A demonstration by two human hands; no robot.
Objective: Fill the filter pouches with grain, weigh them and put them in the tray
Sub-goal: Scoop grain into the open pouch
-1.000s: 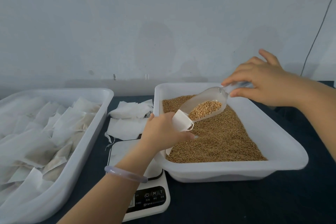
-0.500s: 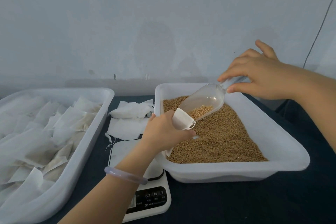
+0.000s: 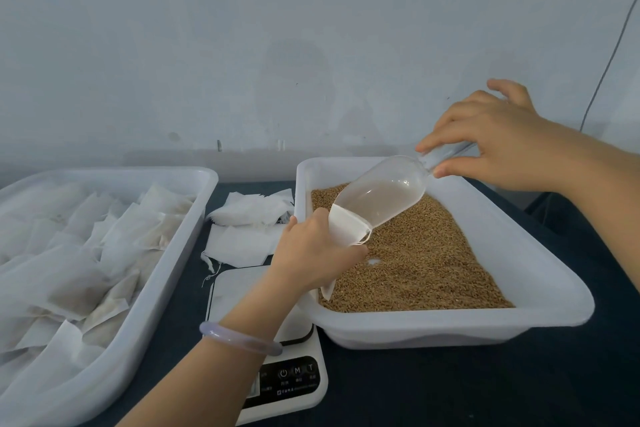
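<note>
over grain (image 3: 415, 260), left hand (image 3: 311, 256) apparently grips pouch (image 3: 344, 229)

Soft, cool, even light. Faint shadow under grain tray (image 3: 450, 324) right of your grip; glare on scoop (image 3: 381, 196) above it; frame edges bow.

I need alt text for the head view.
The right hand tilts a clear plastic scoop into a white filter pouch in the left hand over a white tray of brown grain. A white scale and a tray of pouches sit left.

Clear glossy plastic scoop (image 3: 381, 198), matt papery white pouch (image 3: 346, 229), smooth white plastic tub (image 3: 519, 274).
</note>
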